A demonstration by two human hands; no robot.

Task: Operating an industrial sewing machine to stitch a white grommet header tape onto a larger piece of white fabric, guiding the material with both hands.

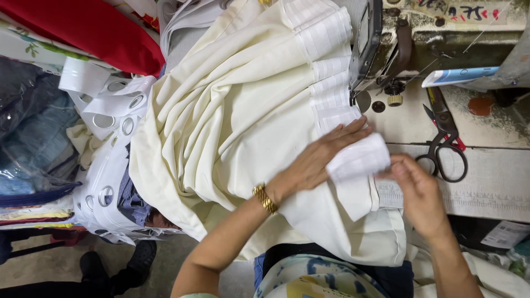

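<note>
A large cream curtain fabric [232,116] lies bunched across the sewing table and my lap. A white pleated header tape [331,72] runs along its edge toward the sewing machine [381,38]. My left hand [314,160], with a gold bracelet on the wrist, lies flat on the fabric and presses down the folded end of the tape [359,160]. My right hand [422,196] pinches the same folded end from the right side.
Black-handled scissors [444,146] lie on the table [491,182] right of the machine. White eyelet tape [107,165] with metal rings hangs at the left, beside a red cloth [105,30] and plastic-wrapped fabrics [33,132]. A dark shoe [91,265] stands on the floor.
</note>
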